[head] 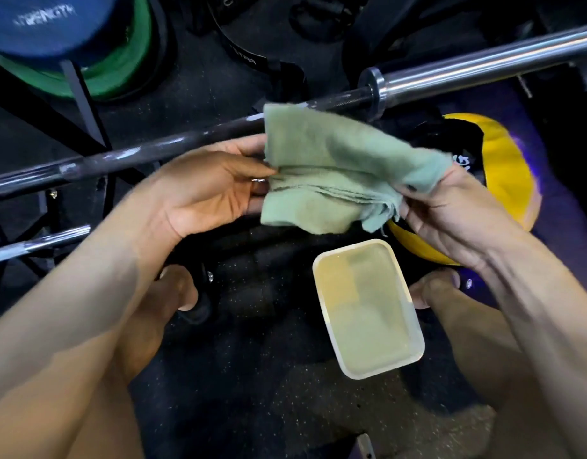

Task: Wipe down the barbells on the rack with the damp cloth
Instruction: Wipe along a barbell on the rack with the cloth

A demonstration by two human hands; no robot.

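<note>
Our left hand (206, 187) fingers curl round one end of the green cloth (328, 173); our right hand (451, 217) pinches the other end. We hold the cloth stretched between them, just in front of the dark barbell (136, 157), which crosses from 9 to 2 o'clock. A tub (368, 309) of cloudy liquid sits on the floor at 6 o'clock, a yellow plate (507, 180) at 3.

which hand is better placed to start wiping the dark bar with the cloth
Left, probably. The left hand holds the folded green cloth at the edge lying right beside the dark barbell shaft. The right hand pinches the far corner, lower and further from it.
</note>
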